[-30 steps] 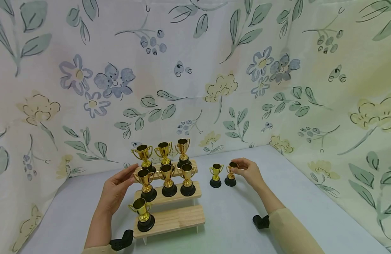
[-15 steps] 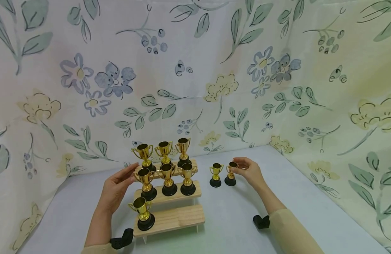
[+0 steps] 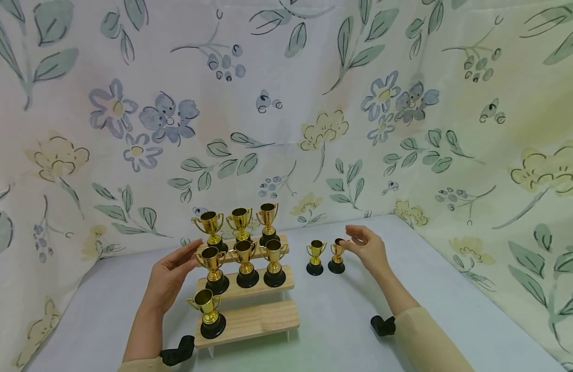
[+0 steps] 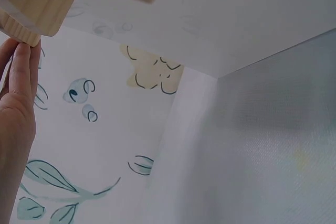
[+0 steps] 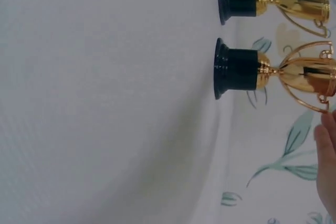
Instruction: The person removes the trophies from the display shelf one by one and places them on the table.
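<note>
A three-tier wooden stand [image 3: 267,318] bears several gold two-handled trophy cups on black bases. Three cups are on the top tier, three on the middle, and one trophy [image 3: 213,313] at the left of the bottom tier. My left hand [image 3: 167,279] touches the left end of the top plank [image 4: 44,3] with straight fingers. To the right, two trophies stand upright on the table. By the right-hand trophy [image 3: 337,257] is my right hand [image 3: 369,254], fingers spread apart near its rim and outer handle; the right wrist view shows fingertips beside that handle.
The other table trophy [image 3: 315,258] stands just left of it, close to the stand. A white cloth [image 3: 342,320] covers the table. Behind hangs a floral curtain [image 3: 286,113]. Black wrist straps show at the left wrist [image 3: 178,351] and right wrist [image 3: 383,325].
My right hand's fingers have spread and lifted away from the right-hand trophy, which stays where it stood. The left hand keeps its place on the stand.
</note>
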Motion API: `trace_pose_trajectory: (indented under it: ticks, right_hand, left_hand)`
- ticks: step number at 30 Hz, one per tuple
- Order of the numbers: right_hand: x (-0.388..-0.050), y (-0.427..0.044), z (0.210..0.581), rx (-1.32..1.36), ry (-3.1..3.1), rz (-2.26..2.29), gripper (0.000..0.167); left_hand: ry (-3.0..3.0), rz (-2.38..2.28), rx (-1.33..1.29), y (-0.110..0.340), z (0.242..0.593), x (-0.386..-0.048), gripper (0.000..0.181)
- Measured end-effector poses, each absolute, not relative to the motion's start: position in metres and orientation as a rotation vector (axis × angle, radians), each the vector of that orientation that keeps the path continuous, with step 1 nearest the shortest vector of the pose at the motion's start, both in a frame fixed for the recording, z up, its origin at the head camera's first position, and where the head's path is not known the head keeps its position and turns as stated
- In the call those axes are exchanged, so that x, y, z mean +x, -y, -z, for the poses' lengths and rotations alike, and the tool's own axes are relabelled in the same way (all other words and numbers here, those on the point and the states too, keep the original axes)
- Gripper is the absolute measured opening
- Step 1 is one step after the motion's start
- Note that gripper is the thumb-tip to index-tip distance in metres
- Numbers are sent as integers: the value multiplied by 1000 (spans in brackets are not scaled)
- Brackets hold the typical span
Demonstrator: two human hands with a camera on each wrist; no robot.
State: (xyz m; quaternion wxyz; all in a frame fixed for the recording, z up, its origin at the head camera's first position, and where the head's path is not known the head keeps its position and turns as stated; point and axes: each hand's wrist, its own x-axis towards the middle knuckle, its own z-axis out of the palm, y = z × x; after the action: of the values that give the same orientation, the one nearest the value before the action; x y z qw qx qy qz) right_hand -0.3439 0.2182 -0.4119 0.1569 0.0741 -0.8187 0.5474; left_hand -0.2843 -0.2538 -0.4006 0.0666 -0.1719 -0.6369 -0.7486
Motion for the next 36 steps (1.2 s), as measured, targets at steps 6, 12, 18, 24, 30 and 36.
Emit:
trace_pose_trajectory:
  ticks: [6,12,18,24,30,36]
  right_hand:
    - [-336,-211,390,287,2242,-1603,49]
    - [-322,-195,370,418,2128,-1656,45]
    - [-305,-176,359,611,2054,-1695,42]
    - [-283,-159,353,765,2028,-1718,41]
    - [-267,-145,349,936,1926,-1722,38]
    - [-250,-129,346,1045,1895,-1735,38]
  left_hand:
    - [1909,2265,-527,256,400,-284,51]
    - [1888,2266,-549,257,398,-283,50]
    - [1886,2258,-556,256,398,-285,49]
    - [1906,2246,-526,255,399,-287,50]
    - [1920,2242,-509,255,399,-286,52]
    - [1930,2249,-515,254,402,-286,53]
